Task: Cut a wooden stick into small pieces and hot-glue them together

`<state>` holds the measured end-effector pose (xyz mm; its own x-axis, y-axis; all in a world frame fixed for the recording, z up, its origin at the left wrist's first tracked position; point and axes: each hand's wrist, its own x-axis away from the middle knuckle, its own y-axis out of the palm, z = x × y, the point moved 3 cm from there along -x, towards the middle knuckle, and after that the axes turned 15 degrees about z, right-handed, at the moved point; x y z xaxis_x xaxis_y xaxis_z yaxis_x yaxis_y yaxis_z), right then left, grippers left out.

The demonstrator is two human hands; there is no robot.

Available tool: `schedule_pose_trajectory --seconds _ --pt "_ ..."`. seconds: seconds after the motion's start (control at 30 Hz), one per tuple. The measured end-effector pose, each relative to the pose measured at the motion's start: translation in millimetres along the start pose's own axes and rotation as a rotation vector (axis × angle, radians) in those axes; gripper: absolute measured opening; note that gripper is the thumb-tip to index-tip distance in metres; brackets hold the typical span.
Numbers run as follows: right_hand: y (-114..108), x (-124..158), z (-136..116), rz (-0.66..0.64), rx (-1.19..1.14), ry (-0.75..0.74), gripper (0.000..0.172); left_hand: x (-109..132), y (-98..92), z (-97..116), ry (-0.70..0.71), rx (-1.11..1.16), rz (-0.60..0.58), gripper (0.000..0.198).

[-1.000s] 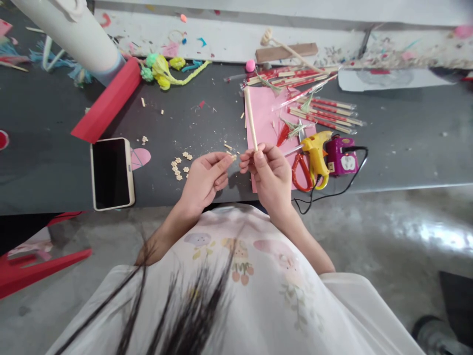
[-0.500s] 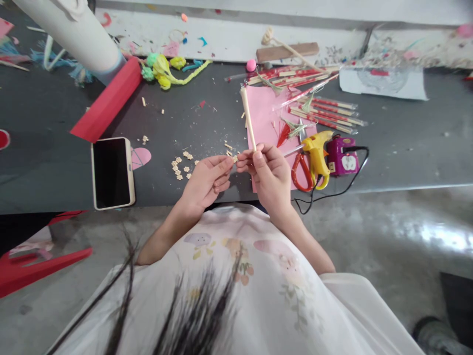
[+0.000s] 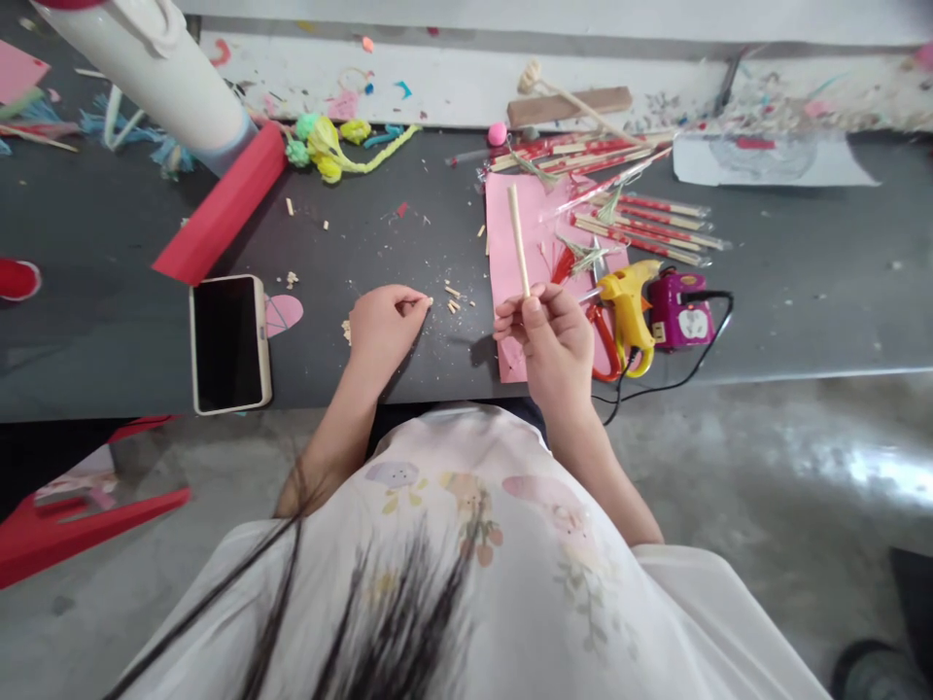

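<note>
My right hand (image 3: 552, 335) grips the lower end of a pale wooden stick (image 3: 518, 239) that points away from me over a pink paper sheet (image 3: 511, 261). My left hand (image 3: 382, 326) rests knuckles-up on the dark table (image 3: 379, 233), its fingers pinched on a tiny pale wooden piece at the fingertips. Small pale flower-shaped bits (image 3: 348, 332) lie partly hidden under that hand. More wood chips (image 3: 453, 297) are scattered between the two hands.
A phone (image 3: 230, 342) lies near the table's front edge at left. A yellow glue gun (image 3: 628, 297), red scissors (image 3: 602, 335) and a purple plug box (image 3: 679, 311) sit right of my right hand. Wrapped chopsticks (image 3: 641, 224), a red folded card (image 3: 223, 206) and a white cylinder (image 3: 156, 73) lie farther back.
My hands have parted. The left hand went down and left onto the table by the small bits. The right hand shifted slightly right, and the stick now leans over the pink paper.
</note>
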<state>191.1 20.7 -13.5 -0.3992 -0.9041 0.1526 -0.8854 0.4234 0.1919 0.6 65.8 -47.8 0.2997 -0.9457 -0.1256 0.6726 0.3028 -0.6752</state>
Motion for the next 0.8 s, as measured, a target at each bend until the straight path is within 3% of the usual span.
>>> schedule_pose_trajectory --seconds 0.27,0.57,0.8 --pt "-5 1 2 0.018 0.016 -0.018 0.022 3 9.6 2 0.200 -0.217 0.052 0.018" --pt "-10 0 6 0.000 0.023 -0.030 0.020 10 -11.8 16 0.197 -0.370 -0.018 0.029" --pt "-21 -4 6 0.024 0.178 -0.083 0.015 22 -29.3 17 0.165 -0.303 -0.107 0.026"
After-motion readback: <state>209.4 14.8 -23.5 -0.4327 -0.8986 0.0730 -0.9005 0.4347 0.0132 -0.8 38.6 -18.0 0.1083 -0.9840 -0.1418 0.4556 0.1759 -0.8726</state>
